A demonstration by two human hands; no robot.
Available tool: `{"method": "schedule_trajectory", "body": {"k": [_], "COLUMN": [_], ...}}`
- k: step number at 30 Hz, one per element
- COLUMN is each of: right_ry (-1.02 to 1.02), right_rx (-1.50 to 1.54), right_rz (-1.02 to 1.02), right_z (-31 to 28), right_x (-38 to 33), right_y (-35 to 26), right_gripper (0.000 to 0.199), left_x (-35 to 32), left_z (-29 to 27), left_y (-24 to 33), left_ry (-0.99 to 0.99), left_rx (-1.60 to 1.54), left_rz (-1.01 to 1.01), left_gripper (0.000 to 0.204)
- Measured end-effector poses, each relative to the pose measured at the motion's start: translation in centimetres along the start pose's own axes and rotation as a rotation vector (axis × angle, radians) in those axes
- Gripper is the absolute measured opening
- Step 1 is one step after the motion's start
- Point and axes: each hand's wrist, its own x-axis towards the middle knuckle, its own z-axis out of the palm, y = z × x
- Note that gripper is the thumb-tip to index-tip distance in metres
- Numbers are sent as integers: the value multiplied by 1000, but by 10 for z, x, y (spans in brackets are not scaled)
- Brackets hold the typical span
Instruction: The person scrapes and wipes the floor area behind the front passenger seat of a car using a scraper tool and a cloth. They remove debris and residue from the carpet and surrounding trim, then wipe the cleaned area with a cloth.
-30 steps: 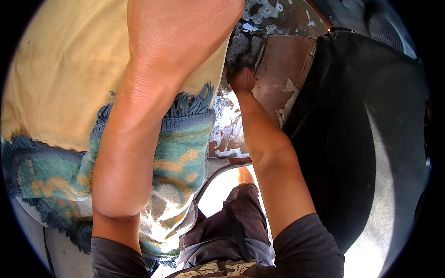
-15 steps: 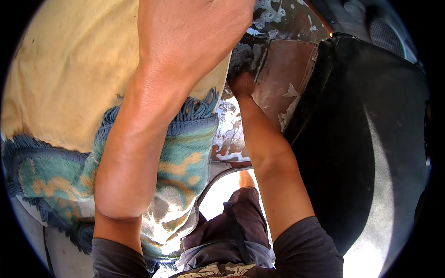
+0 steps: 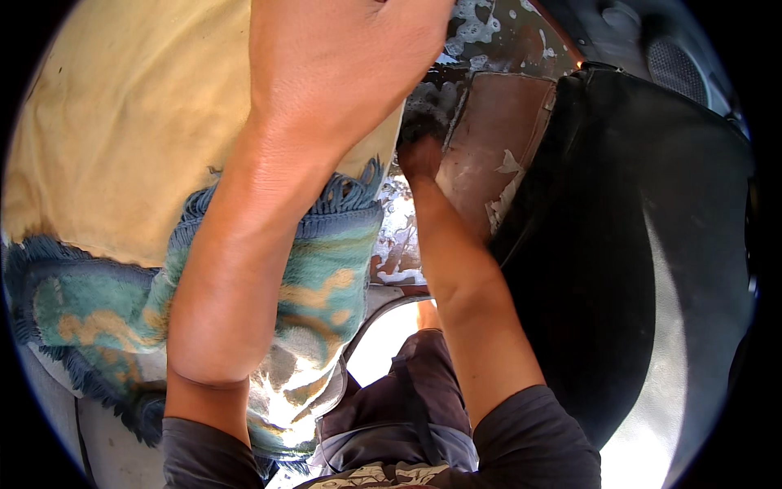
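My left arm stretches up the view. The back of my left hand (image 3: pixel 350 65) is large and close, and its fingers are cut off by the top edge, so I cannot tell whether it is open or closed or what it touches. Deeper down, my right hand (image 3: pixel 420 158) is low on the wet, soapy floor (image 3: pixel 399 236), its fingers curled in shadow. Whatever it grips there is too dark to make out. Beside it lies a brown floor panel (image 3: pixel 497 134) with torn, peeling patches.
A tan cloth-covered seat (image 3: pixel 130 130) fills the left, with a fringed green and blue blanket (image 3: pixel 326 281) over its near edge. On the right hangs a black padded panel (image 3: pixel 603 269), with a round speaker grille (image 3: pixel 676 65) beyond it. White foam (image 3: pixel 476 28) lies at the top.
My right hand has shifted slightly toward me and to the left along the floor, its forearm moving left with it. My left arm has moved only a little to the right.
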Motion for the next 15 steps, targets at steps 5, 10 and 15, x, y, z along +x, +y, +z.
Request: {"method": "schedule_trajectory", "body": {"k": [5,10,15], "right_ry": [180,-183,-563], "right_rx": [196,128,16], "right_rz": [93,130,334], "right_z": [23,31,60], "right_x": [-113,-234,-237], "right_y": [-10,39,58], "right_gripper": [28,34,55], "left_x": [-1,-2,-2], "left_z": [3,3,6], "left_y": [-6,-9,-4], "left_ry": [30,15,51], "left_rx": [65,96,89], "left_rz": [25,60,51], "left_gripper": [35,35,34]}}
